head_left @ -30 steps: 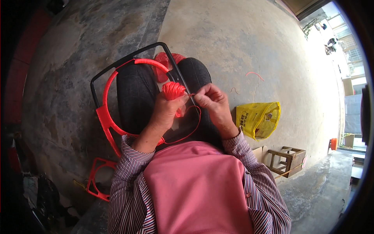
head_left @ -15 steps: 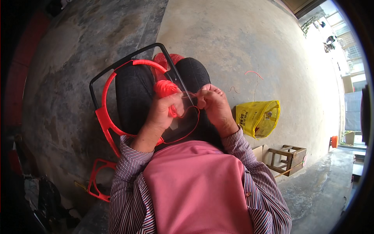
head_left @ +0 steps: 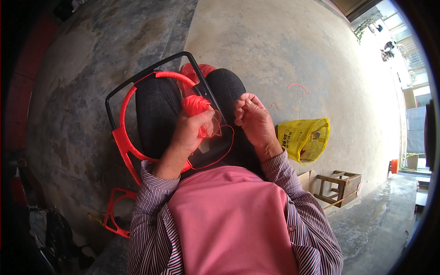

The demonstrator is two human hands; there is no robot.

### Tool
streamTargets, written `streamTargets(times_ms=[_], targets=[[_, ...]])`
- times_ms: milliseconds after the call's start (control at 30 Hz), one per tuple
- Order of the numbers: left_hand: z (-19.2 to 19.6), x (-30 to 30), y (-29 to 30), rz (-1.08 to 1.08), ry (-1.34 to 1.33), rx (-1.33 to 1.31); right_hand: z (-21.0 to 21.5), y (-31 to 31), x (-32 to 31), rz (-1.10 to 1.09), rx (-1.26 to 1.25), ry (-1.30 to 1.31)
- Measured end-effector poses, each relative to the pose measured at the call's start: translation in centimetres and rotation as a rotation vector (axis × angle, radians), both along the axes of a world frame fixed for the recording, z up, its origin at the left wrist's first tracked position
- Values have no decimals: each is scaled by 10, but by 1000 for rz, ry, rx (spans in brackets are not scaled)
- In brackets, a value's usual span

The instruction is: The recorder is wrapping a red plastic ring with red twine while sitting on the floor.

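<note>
My left hand (head_left: pixel 189 130) is closed around a bundle of red cord (head_left: pixel 195 105), which bulges out above the thumb. A loose loop of red strand (head_left: pixel 232 140) runs from beside this hand down to the ring's lower edge. On my lap rests a black rounded frame (head_left: pixel 146 69) with a ring (head_left: pixel 123 137) wrapped in red cord; my left forearm covers part of it. My right hand (head_left: pixel 253 114) is raised over my right thigh, apart from the bundle. Its fingers are curled in a pinch, and what they hold, if anything, is too small to make out.
A yellow bag (head_left: pixel 293 137) stands open on the concrete floor to the right, with scraps inside. Beyond it are a wooden stool (head_left: pixel 341 188) and snippets of red cord (head_left: pixel 299 86). Another red frame (head_left: pixel 110 213) is low on the left.
My right hand has drawn slightly up and right, away from the left hand. The strands stretched between the two hands no longer show there. The left hand keeps the red bundle.
</note>
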State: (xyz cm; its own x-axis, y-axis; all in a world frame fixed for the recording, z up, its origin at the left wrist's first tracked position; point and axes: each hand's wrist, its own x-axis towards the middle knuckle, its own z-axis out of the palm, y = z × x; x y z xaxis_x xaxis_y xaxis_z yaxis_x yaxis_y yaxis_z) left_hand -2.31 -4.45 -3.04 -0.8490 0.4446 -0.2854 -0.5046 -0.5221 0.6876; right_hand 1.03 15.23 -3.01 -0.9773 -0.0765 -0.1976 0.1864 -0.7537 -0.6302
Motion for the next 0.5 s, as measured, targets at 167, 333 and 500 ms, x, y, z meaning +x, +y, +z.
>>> streamTargets(times_ms=[167, 333, 500], targets=[[11, 3, 2, -32, 156, -207, 22, -10, -3, 29, 557, 172], [11, 2, 1, -47, 237, -277, 16, -14, 1, 254, 726, 101], [4, -2, -1, -23, 92, -132, 13, -2, 3, 190, 284, 92]])
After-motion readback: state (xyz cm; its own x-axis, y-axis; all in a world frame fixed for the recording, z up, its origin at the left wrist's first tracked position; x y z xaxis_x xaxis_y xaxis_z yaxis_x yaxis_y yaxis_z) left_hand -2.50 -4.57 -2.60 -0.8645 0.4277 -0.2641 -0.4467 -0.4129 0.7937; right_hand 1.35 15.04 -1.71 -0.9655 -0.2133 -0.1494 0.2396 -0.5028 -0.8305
